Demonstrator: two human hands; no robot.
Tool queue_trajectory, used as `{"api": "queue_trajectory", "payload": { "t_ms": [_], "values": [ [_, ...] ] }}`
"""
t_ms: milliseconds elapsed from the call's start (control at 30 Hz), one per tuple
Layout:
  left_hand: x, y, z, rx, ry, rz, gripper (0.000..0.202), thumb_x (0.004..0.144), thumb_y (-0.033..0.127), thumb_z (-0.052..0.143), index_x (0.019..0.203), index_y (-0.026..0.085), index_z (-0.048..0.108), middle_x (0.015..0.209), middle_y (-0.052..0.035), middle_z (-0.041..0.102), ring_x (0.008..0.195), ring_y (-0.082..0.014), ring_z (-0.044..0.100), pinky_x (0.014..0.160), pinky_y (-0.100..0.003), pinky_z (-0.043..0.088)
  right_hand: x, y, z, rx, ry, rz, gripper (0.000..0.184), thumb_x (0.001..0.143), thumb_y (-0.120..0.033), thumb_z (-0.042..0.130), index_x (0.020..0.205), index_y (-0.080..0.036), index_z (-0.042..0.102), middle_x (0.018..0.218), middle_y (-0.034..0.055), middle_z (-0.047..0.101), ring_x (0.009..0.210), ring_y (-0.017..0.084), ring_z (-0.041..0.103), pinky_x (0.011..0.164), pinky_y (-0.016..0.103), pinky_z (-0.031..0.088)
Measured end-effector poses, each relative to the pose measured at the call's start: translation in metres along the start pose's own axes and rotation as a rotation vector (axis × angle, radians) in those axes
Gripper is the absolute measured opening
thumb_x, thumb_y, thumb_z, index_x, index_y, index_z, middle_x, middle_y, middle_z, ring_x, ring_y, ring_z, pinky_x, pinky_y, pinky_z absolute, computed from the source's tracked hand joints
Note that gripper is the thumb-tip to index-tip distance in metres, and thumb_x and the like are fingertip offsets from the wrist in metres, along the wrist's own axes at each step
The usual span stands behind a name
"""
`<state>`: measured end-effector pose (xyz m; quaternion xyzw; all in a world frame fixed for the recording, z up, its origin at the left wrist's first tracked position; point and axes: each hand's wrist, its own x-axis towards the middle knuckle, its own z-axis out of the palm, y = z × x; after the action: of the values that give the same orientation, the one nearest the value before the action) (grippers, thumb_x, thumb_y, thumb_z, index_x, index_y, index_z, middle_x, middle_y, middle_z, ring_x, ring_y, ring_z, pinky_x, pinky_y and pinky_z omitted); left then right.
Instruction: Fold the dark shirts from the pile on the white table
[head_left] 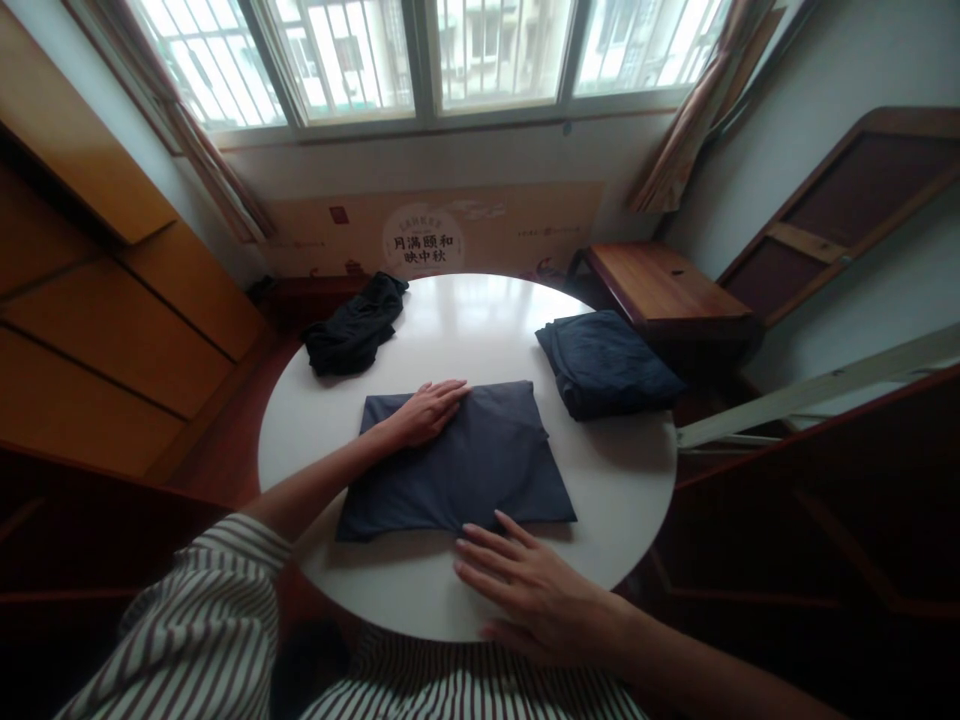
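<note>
A folded grey-blue garment (480, 470) lies flat in the middle of the round white table (300, 480); its exact kind I cannot tell. My left hand (433, 412) rests flat on its upper part, fingers stretched out to the right. Near the garment's front edge is my right hand (525, 580), palm down with the fingers spread, fingertips at or just over the cloth. Whether those fingertips touch it I cannot tell. Neither hand grips anything.
A dark blue folded stack of cloth (611, 365) sits at the table's right edge. Black crumpled clothing (356, 325) lies at the back left, partly over the rim. Beyond the table stand a wooden side table (667, 280) and a wall with windows (495, 50).
</note>
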<state>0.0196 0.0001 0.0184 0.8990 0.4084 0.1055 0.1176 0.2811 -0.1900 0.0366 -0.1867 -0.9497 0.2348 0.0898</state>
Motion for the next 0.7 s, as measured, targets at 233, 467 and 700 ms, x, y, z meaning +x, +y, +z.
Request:
{"api": "queue_trajectory", "payload": {
  "t_ms": [233,467,700],
  "values": [
    [-0.042,-0.051,-0.038,0.054,0.257,-0.437,0.049,0.095,0.051,0.044,0.114,0.011,0.065,0.107,-0.0155,0.068,0.105,-0.0276,0.062,0.100,-0.041,0.044,0.021,0.014,-0.008,-0.047,0.265,-0.022,0.033,0.098,-0.022,0.044,0.126,-0.014,0.059,0.136,0.0133,0.059,0.131,0.021,0.050,0.116,0.042,0.034],
    [-0.088,-0.053,-0.056,-0.565,0.151,-0.863,0.075,0.067,0.071,0.069,0.110,0.009,0.065,0.081,-0.0062,0.069,0.072,-0.0194,0.063,0.060,-0.026,0.045,0.053,0.014,-0.008,0.001,0.034,0.062,0.071,0.097,-0.051,0.046,0.156,-0.020,0.023,0.160,0.0125,0.026,0.149,0.031,0.016,0.118,0.059,0.015],
    [-0.081,-0.054,-0.059,-0.880,0.130,-0.814,0.072,0.055,0.066,0.081,0.100,0.012,0.062,0.079,-0.0028,0.066,0.068,-0.0151,0.059,0.057,-0.023,0.042,0.043,-0.002,0.006,0.088,-0.038,0.022,0.071,0.098,-0.054,0.042,0.157,-0.025,0.019,0.163,0.0108,0.018,0.150,0.028,0.013,0.120,0.055,0.005]
  ]
}}
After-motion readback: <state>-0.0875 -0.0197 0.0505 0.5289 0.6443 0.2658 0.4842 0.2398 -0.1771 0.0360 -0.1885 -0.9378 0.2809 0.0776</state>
